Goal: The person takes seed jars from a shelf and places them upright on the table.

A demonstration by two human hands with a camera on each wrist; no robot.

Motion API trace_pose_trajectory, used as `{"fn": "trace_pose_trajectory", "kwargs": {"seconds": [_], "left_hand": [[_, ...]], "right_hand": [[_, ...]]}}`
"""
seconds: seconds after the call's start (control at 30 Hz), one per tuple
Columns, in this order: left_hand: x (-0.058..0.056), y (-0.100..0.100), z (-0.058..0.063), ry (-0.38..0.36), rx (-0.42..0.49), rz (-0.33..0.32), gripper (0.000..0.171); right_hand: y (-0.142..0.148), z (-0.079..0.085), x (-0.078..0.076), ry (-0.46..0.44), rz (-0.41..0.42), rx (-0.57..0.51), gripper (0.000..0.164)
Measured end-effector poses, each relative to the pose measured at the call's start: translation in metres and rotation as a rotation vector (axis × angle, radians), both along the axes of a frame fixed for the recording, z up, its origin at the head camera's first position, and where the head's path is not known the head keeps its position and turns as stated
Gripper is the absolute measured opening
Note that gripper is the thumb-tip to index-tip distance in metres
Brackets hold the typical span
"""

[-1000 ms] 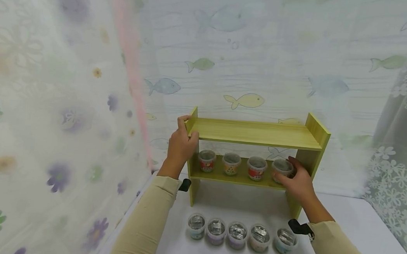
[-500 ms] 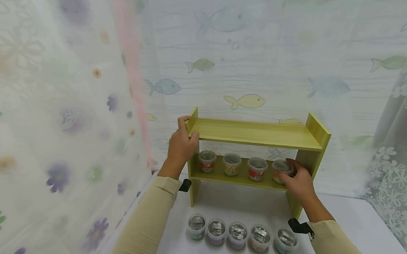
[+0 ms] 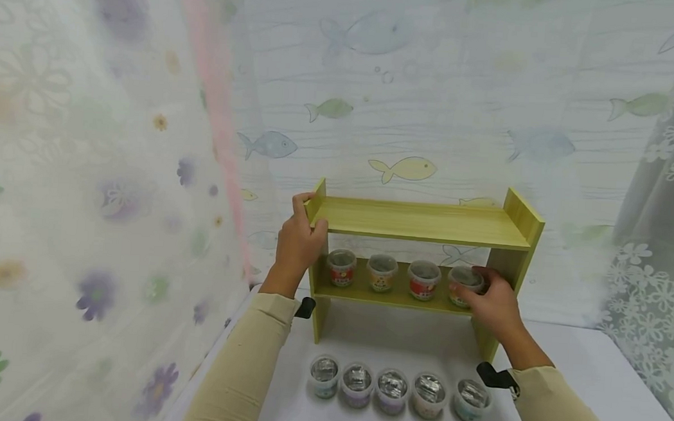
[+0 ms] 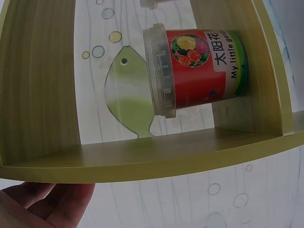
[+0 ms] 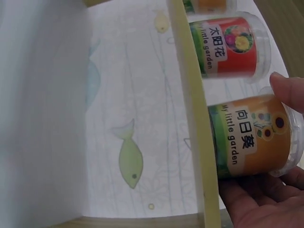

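Head view: gripping the shelf (image 3: pixel 423 221) with curled left hand (image 3: pixel 299 243), apparently steadying it while pinching its rightmost cup (image 3: pixel 465 276) with half-closed right hand (image 3: pixel 495 304).

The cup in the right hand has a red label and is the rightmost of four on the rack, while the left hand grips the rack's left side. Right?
Not quite: the right wrist view shows the cup in the right hand is orange-labelled, not red. It is the rightmost of four on the rack, and the left hand grips the rack's left side.
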State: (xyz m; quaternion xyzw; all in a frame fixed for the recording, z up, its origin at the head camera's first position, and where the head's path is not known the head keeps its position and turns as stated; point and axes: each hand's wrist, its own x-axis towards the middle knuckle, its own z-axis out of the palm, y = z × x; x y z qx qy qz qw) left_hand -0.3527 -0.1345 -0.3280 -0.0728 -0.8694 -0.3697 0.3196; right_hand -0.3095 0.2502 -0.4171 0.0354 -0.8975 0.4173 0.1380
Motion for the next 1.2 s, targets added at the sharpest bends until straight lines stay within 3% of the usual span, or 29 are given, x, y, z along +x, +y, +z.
{"fn": "trace_pose_trajectory", "kwargs": {"seconds": [0.73, 1.2], "left_hand": [[-0.001, 0.0, 0.0, 0.003, -0.005, 0.002, 0.053], [-0.001, 0.0, 0.0, 0.0, -0.003, -0.004, 0.053]], "right_hand": [[-0.005, 0.014, 0.025, -0.113, -0.006, 0.003, 0.101], [-0.03, 0.012, 0.051, -0.1, 0.027, -0.069, 0.085]]}}
